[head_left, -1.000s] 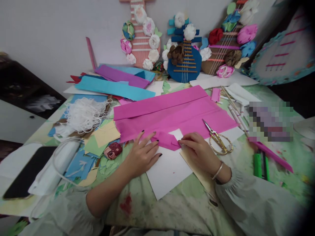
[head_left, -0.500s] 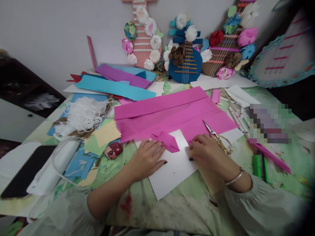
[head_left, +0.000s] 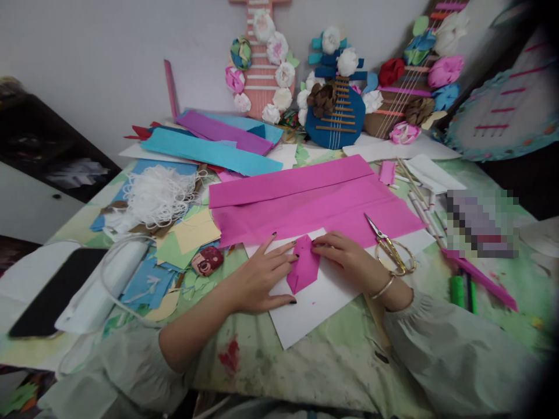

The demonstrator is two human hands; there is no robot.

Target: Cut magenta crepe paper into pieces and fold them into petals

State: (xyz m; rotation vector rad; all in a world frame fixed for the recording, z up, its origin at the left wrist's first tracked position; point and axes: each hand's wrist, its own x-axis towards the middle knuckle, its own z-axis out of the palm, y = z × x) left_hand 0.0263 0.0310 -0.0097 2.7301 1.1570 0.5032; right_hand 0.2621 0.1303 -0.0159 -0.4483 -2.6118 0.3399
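A small folded piece of pink crepe paper (head_left: 304, 266) lies on a white sheet (head_left: 290, 326) in front of me. My left hand (head_left: 258, 278) is open along the left side of the piece, fingers spread, with fingertips touching its edge. At its upper right corner, my right hand (head_left: 345, 256) has its fingers closed on the paper; the thumb is mostly hidden. Scissors with gold handles (head_left: 395, 256) rest just right of that hand, blades pointing away. Beyond both hands stretches a large pink crepe paper sheet (head_left: 301, 203), folded over at its far side.
White cord (head_left: 159, 195) is heaped at left, near a black phone (head_left: 56, 291) and paper scraps (head_left: 187, 238). Blue crepe paper (head_left: 209, 152) lies behind. Flower-covered paper instruments, including a blue one (head_left: 336, 119), lean against the wall. Green markers (head_left: 457, 291) lie right.
The small pink piece has turned to point toward me. My right hand has moved left onto its corner, and my left hand's fingers have spread. The camera view has shifted slightly.
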